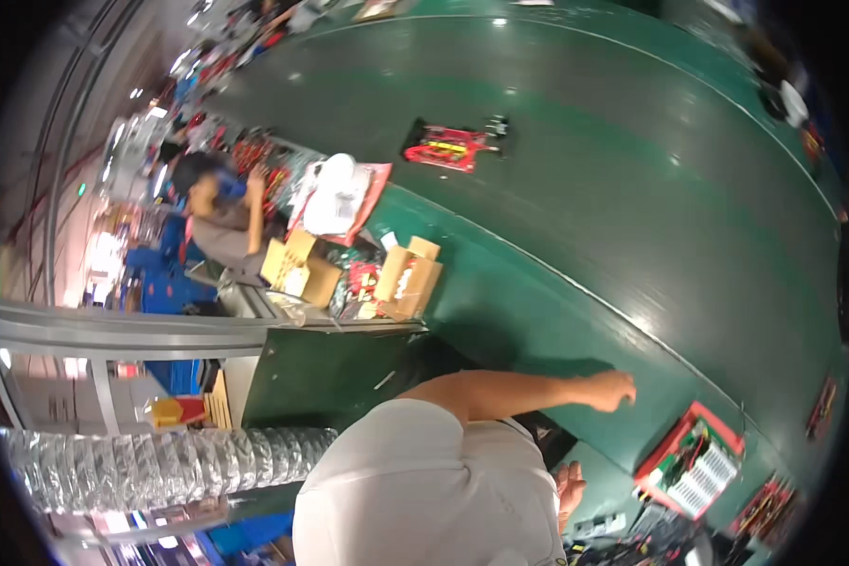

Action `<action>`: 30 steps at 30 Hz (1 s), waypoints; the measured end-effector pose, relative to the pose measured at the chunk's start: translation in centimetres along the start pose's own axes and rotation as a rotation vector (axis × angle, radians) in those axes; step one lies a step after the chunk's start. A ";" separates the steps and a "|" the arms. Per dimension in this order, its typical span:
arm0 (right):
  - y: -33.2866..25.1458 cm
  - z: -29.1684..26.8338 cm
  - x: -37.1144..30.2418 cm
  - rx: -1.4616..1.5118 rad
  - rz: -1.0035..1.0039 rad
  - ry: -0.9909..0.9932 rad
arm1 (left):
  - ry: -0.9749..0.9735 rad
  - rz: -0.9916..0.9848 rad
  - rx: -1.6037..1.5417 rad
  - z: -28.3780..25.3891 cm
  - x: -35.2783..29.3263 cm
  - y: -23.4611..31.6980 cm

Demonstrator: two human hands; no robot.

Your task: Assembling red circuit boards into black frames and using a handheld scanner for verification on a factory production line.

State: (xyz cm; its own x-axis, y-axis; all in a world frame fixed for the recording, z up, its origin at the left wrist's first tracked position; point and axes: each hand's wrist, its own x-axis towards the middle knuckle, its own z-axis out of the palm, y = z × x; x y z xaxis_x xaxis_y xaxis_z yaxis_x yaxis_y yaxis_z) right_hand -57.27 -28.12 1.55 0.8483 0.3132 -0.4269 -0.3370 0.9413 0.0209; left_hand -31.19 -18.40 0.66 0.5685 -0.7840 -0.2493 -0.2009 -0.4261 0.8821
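Observation:
My left hand reaches across the green bench top, its fingers curled in and nothing visible in them. My right hand is close to my body beside the white shirt, partly hidden, with its fingers loosely apart and nothing seen in it. To the right of both hands, apart from them, a red tray lies tilted in the picture. In it are green circuit boards and a white ribbed block. A small grey device lies below the tray, near my right hand.
A dark conveyor belt runs past the bench, carrying a red-cased unit. At left stand open cardboard boxes and a white bundle. A co-worker sits beyond them. A silver foil duct crosses the lower left.

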 end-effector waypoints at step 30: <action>2.3 0.6 12.8 -1.059 1.002 0.605 | -0.014 0.006 -0.296 -14.5 13.9 -6.9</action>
State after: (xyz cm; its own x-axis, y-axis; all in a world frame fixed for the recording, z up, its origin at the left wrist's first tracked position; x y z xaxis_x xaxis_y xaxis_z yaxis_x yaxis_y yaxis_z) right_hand -46.94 -21.90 -3.27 -0.0799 0.3909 -0.9169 -0.9795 -0.2013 -0.0005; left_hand -10.31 -19.80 -3.08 0.5563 -0.7934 -0.2472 0.0386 -0.2725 0.9614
